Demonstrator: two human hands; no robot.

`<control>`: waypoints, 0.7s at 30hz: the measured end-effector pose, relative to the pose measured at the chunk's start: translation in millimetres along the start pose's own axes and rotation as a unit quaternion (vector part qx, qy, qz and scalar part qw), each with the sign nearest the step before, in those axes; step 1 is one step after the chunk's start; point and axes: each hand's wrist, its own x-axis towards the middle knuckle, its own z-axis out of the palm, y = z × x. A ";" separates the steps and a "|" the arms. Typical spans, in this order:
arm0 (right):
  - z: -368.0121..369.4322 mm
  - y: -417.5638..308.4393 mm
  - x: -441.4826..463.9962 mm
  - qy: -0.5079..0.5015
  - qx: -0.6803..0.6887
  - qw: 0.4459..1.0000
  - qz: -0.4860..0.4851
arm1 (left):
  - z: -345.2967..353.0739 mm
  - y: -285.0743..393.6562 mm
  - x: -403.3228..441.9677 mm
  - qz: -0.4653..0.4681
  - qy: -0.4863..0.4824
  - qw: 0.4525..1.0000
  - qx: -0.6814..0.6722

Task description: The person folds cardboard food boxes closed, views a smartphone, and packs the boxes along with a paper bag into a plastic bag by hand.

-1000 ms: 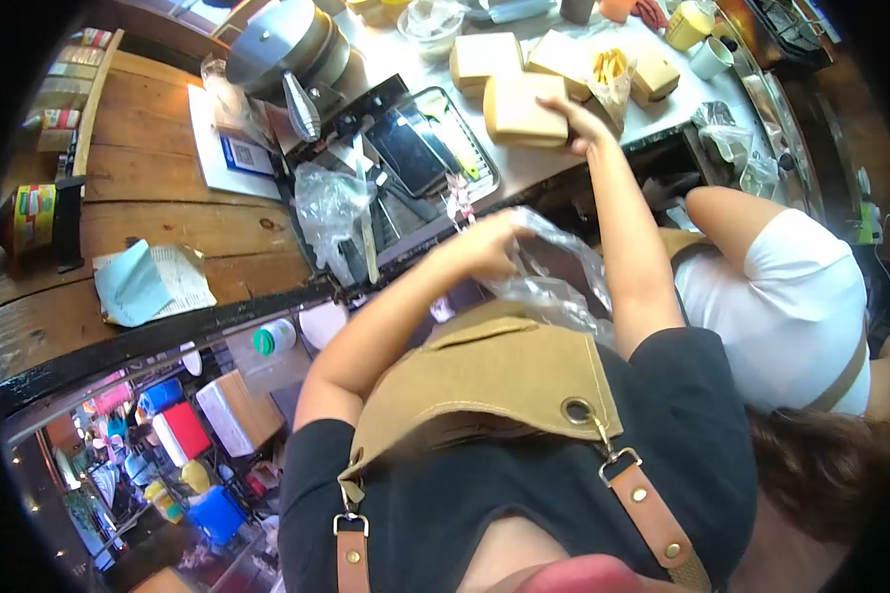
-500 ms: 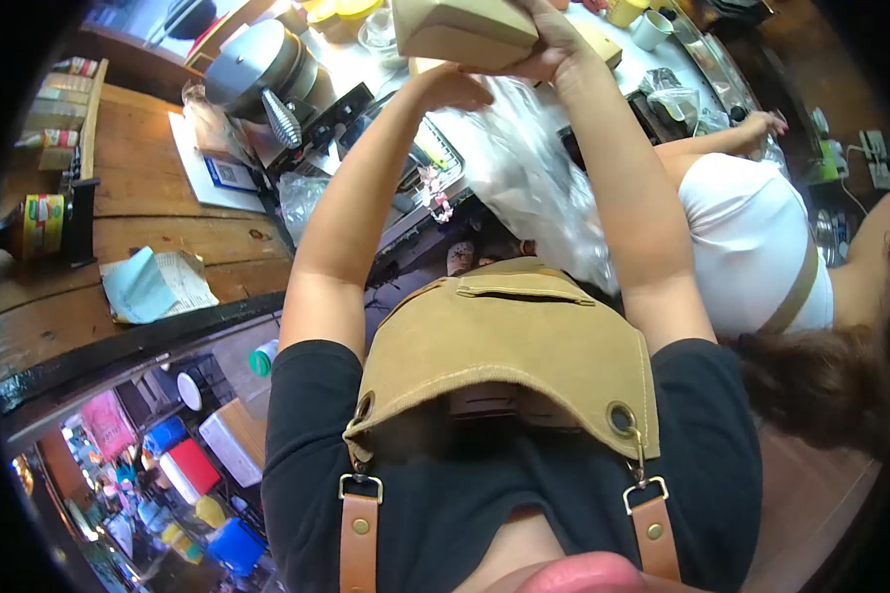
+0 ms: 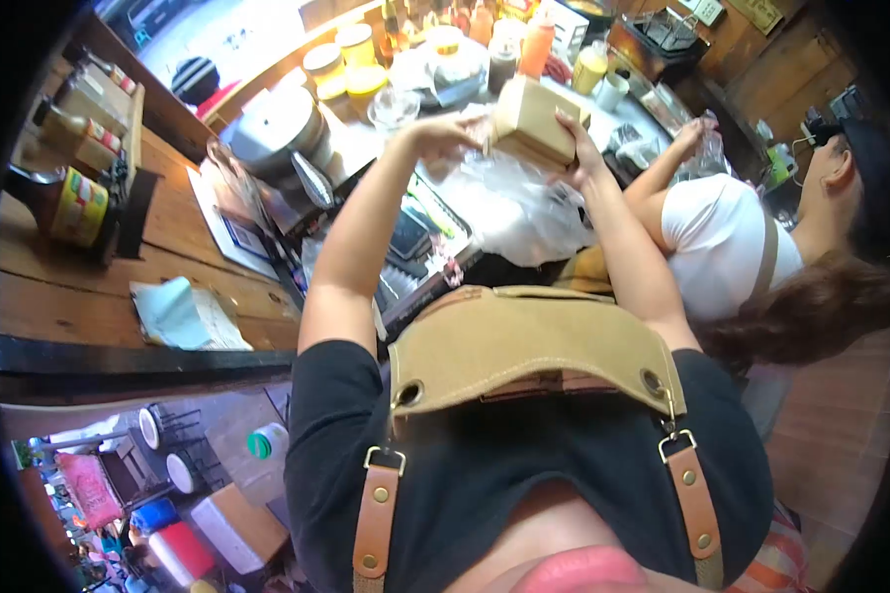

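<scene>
A brown cardboard takeaway box point(image 3: 536, 121) is held up over the counter by my right hand point(image 3: 583, 148), whose fingers wrap its right side. Below and around the box's lower part spreads a translucent white plastic bag point(image 3: 529, 212). My left hand point(image 3: 447, 135) is at the bag's upper left edge, fingers closed on the plastic close to the box. The fingertips there are partly blurred. From this view I cannot tell how far the box sits inside the bag.
A co-worker in a white top point(image 3: 727, 227) stands close on my right, hands over the counter. Sauce bottles point(image 3: 536, 44), yellow-lidded tubs point(image 3: 354, 44) and a mug point(image 3: 613, 91) line the back. A pot point(image 3: 272, 128) stands left, near a wooden ledge point(image 3: 79, 306) with papers point(image 3: 183, 311).
The box has come down and to the right, with my right hand still on it. The bag has risen and spread beneath it. The co-worker's head has come up into view.
</scene>
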 end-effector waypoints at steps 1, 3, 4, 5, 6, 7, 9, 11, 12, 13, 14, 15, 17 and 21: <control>-6.0 1.5 6.7 -0.007 0.017 0.999 -0.028 | -1.8 -2.5 2.8 -0.023 0.001 0.999 0.036; -1.1 -3.2 -5.5 0.027 0.006 0.999 -0.024 | -9.2 -13.2 19.5 -0.054 0.016 0.991 0.121; -3.5 -0.3 -6.0 0.044 0.017 0.999 -0.022 | -8.1 -15.9 22.8 -0.067 0.031 0.989 0.126; 4.2 1.7 -15.9 0.053 0.020 0.998 -0.033 | 0.9 -5.9 15.6 -0.080 0.045 0.987 0.130; 10.9 3.1 -22.4 0.063 0.024 0.997 -0.041 | -0.6 -9.3 23.5 -0.090 0.053 0.993 0.060; 3.7 11.7 -20.2 0.069 0.068 0.995 -0.026 | -0.1 -15.4 33.0 -0.090 0.069 0.993 0.032; -15.4 28.0 -18.0 0.062 0.093 0.993 0.026 | 4.1 -10.7 37.8 -0.091 0.059 0.994 0.024; -22.9 50.0 -15.5 0.090 0.123 0.987 0.054 | -0.1 -18.3 44.8 -0.087 0.022 0.995 0.036; -29.1 58.0 -13.6 0.099 0.132 0.984 0.065 | 1.3 -12.7 39.6 -0.058 -0.012 0.998 0.031; -35.1 65.6 -10.6 0.119 0.108 0.985 0.054 | 4.5 -6.5 33.4 -0.058 0.001 0.993 0.100; -40.2 71.9 -8.0 0.139 0.084 0.986 0.041 | -1.8 -0.9 32.5 -0.086 -0.037 0.981 0.170; -42.9 70.5 -7.8 0.163 0.005 0.986 -0.019 | -2.1 -1.5 33.8 -0.080 -0.039 0.971 0.221; -60.2 72.3 1.5 0.216 -0.080 0.972 -0.049 | 8.5 -1.2 33.4 -0.086 -0.039 0.962 0.257; -71.2 91.5 6.3 0.202 -0.044 0.978 0.015 | 29.5 -21.5 53.7 -0.056 -0.020 0.968 0.243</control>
